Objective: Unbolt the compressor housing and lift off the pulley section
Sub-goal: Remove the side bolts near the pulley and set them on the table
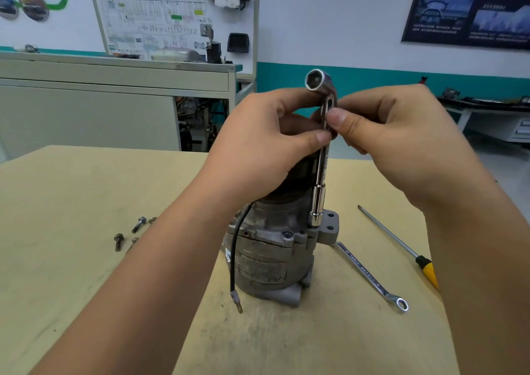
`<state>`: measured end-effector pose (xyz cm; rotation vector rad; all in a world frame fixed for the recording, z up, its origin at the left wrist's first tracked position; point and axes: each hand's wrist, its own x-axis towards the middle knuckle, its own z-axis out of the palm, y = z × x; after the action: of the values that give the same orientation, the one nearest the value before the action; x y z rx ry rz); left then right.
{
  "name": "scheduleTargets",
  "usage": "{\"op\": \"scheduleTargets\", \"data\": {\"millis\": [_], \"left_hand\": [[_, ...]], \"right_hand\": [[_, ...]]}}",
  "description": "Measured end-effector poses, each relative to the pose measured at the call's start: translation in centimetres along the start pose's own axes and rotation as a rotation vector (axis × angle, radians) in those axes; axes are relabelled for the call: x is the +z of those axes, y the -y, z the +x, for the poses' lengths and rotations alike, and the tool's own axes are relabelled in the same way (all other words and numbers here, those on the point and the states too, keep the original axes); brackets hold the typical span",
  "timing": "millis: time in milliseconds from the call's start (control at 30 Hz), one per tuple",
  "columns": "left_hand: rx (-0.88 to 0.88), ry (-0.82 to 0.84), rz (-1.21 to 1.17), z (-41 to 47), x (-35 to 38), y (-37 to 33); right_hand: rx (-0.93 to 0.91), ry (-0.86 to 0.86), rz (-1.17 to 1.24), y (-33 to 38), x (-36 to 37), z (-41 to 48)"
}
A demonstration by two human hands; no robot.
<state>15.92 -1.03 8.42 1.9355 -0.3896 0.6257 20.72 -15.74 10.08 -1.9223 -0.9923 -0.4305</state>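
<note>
Left hand [266, 145] and right hand [401, 136] each hold a pinching grip on the upright socket wrench [319, 194], its lower end on the compressor [266, 260] standing on the table [86, 274]. Unbolting seems underway; next, twirl the wrench, holding it straight

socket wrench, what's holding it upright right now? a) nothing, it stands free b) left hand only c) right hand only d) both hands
D: the left hand and the right hand both pinch the shaft of the socket wrench, and its lower socket sits on the compressor.
</note>
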Motion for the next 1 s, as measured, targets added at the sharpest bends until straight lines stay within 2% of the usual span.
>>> {"op": "scheduleTargets", "data": {"millis": [267,500,767,1000], "left_hand": [[-0.007,-0.065,0.033,0.03,0.43,-0.11],[-0.007,-0.126,0.092,-0.08,0.67,-0.32],[-0.007,-0.109,0.134,-0.16,0.78,-0.42],[-0.02,-0.041,0.144,-0.04,0.39,-0.34]], "right_hand": [[0.04,0.035,0.05,-0.05,-0.22,-0.09],[0.017,-0.094,0.103,-0.16,-0.27,-0.01],[0.073,-0.115,0.087,0.07,0.16,-0.14],[0.042,-0.121,-0.005,0.08,0.23,-0.15]]}}
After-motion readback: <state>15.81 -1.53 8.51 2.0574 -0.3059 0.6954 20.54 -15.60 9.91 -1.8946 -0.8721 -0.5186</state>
